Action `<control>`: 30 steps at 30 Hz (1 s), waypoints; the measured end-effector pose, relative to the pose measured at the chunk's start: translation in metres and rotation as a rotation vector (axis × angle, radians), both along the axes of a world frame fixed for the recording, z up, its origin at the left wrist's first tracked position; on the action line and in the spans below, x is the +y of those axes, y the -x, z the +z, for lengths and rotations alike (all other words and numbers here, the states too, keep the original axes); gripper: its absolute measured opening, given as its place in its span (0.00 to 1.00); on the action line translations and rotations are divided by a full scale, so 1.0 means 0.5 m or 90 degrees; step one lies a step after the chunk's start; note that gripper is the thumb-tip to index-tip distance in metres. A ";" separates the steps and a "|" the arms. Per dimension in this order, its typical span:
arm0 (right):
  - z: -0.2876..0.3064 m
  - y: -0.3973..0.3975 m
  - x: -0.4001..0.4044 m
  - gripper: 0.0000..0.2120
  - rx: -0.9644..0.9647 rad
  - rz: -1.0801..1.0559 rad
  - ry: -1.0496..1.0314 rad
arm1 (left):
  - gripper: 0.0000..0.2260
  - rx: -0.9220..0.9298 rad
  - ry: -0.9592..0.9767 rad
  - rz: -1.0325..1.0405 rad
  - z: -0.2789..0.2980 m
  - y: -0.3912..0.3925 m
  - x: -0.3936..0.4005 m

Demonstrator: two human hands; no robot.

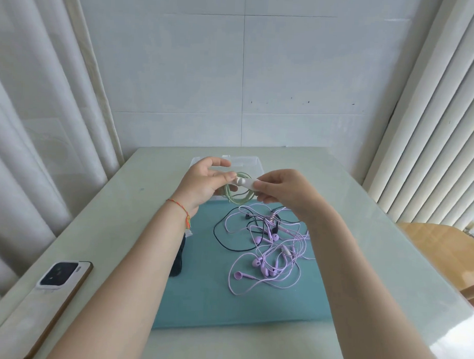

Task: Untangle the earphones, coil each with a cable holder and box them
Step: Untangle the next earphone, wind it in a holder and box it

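A coil of green earphone cable (239, 196) hangs in the air between my hands, above the far end of the teal mat (207, 293). A white cable holder (246, 183) wraps over the coil's top. My left hand (203, 183) pinches the holder's left end with thumb and fingers. My right hand (281, 189) pinches its right end. Below them on the mat lies a tangle of purple earphones (270, 258) mixed with a black earphone cable (220, 238). A clear plastic box (247, 163) stands behind my hands, partly hidden.
A phone (60, 278) lies on the pale table (116, 210) at the left. A dark object (178, 260) sits at the mat's left edge under my left forearm. Curtains hang at the left, blinds at the right, and a wooden chair (443, 248) stands at the right.
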State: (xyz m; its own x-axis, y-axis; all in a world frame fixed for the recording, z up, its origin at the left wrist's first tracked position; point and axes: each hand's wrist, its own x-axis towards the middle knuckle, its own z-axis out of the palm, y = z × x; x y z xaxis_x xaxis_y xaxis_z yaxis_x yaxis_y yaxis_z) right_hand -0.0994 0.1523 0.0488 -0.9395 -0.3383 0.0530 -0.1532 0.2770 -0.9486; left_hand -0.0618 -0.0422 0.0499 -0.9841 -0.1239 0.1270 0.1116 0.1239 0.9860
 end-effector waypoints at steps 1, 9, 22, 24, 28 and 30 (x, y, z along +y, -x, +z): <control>0.005 0.003 0.001 0.08 0.013 -0.008 -0.009 | 0.11 -0.013 0.005 -0.012 0.005 0.001 -0.002; 0.038 0.035 -0.003 0.09 0.042 -0.030 -0.084 | 0.06 -0.076 0.027 -0.010 0.033 0.026 -0.054; 0.050 0.212 -0.145 0.11 0.029 -0.121 -0.140 | 0.13 -0.122 0.239 0.295 -0.057 0.209 -0.161; 0.047 0.242 -0.163 0.18 0.014 -0.096 -0.174 | 0.15 -0.124 0.222 0.287 -0.075 0.223 -0.173; 0.033 0.290 -0.194 0.22 0.006 -0.021 -0.296 | 0.16 -0.089 0.200 0.281 -0.112 0.230 -0.181; 0.020 0.311 -0.221 0.17 0.012 -0.011 -0.354 | 0.17 -0.061 0.206 0.285 -0.120 0.228 -0.181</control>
State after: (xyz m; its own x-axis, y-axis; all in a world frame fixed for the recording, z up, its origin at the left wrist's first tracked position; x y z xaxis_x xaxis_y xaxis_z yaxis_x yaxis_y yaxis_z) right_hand -0.2548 0.0417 0.0589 -0.9457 -0.3050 -0.1121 -0.1603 0.7380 -0.6554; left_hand -0.1760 -0.1327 -0.0100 -0.8533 -0.5020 0.1406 -0.1095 0.4363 0.8931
